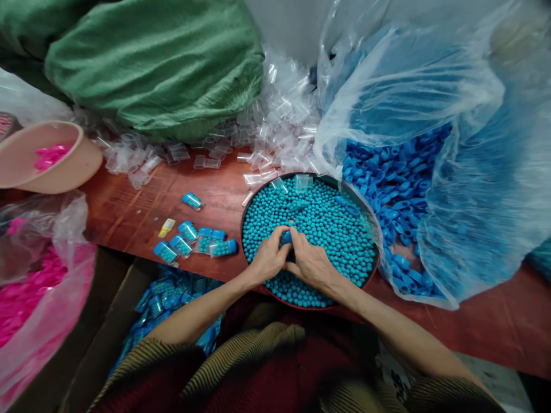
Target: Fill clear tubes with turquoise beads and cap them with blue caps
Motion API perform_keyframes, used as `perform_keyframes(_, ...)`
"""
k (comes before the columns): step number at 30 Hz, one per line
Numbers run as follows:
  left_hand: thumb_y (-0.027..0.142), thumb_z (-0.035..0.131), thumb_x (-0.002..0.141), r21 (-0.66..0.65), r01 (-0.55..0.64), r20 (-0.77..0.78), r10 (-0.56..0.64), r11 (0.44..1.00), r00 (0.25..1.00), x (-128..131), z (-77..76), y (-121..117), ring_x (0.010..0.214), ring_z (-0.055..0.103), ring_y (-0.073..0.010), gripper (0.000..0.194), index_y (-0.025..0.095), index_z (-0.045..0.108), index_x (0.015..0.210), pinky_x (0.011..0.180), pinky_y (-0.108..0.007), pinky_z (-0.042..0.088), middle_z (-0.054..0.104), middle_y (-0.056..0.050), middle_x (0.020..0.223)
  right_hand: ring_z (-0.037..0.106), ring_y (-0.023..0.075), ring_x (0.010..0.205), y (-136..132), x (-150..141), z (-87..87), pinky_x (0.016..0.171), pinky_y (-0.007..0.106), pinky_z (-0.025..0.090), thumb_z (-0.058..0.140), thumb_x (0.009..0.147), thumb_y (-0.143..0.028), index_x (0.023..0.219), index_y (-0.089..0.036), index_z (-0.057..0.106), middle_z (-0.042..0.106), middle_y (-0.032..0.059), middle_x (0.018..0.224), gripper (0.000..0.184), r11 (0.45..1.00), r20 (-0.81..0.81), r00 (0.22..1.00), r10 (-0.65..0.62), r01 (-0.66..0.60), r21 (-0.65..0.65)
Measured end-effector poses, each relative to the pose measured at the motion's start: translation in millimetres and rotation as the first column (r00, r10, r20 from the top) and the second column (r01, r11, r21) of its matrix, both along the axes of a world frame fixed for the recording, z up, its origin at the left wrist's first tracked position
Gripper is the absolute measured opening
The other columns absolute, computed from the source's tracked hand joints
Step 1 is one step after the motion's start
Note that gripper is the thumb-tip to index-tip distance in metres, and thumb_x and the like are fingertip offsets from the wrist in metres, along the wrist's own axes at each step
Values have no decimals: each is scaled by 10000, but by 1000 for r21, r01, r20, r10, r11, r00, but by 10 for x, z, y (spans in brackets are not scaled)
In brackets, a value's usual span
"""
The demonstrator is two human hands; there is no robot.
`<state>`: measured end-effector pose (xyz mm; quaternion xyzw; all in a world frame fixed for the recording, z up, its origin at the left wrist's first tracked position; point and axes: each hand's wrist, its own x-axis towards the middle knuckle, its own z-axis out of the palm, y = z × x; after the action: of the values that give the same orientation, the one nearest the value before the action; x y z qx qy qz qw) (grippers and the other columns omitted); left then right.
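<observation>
Both of my hands meet above a round dark-rimmed tray (375,229) full of small blue balls (340,241). My left hand (270,255) and my right hand (310,258) are closed around a small container with a blue cap (285,236); fingers hide most of it. Clear empty containers (303,182) lie on the balls at the tray's far edge. To the left of the tray, several filled containers with blue caps (181,245) lie on the reddish table, and one more (192,201) sits a little farther back.
An open plastic bag of blue caps (387,172) stands at right. Clear containers (284,115) are heaped behind the tray beside a green sack (163,69). At left are a pale bowl (86,155) with pink pieces and a bag of pink pieces (38,292). Filled containers (163,298) lie below the table edge.
</observation>
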<state>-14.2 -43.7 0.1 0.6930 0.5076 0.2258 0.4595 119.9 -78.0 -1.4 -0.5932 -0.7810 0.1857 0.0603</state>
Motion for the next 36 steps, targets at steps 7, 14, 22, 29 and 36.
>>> perform_keyframes(7,271,476,823,287,-178,-296,264,941,918,-980,176,289,904,590,-216,387,175,544,1192,833,-356,461,635,-71,1020,622,231,949,265,586,-6,709,298,487,397,933,-328,1300,-176,483,622,116,1130,406,974,98,973,-208,196,115)
perform_keyframes(14,248,429,861,543,-65,-429,343,837,836,-899,85,396,919,583,-231,363,140,584,1171,854,-372,457,644,-107,1012,581,230,1032,789,657,65,740,288,476,439,906,-269,1314,-191,467,564,114,1230,416,967,120,977,-176,149,205)
perform_keyframes(22,189,484,833,309,-53,-131,98,950,987,-117,-128,607,868,600,-176,358,151,568,1178,850,-321,478,639,-65,938,581,203,975,1088,498,-152,811,318,464,471,872,-208,1113,-197,584,611,88,1064,266,989,-132,991,2,17,145)
perform_keyframes(29,182,487,806,79,114,75,-120,990,990,281,-140,707,921,588,-187,383,132,544,1181,857,-323,471,640,-63,1000,589,112,575,808,582,-266,517,260,479,502,813,-403,1111,-200,480,599,25,940,362,965,-804,536,-257,98,-243)
perform_keyframes(36,220,485,793,-96,260,142,-245,961,959,185,-166,557,807,562,-155,318,141,588,1083,713,-255,470,613,-9,830,587,144,720,584,692,-65,674,260,428,512,845,-258,864,-184,604,644,10,776,120,996,-379,925,23,-54,-72)
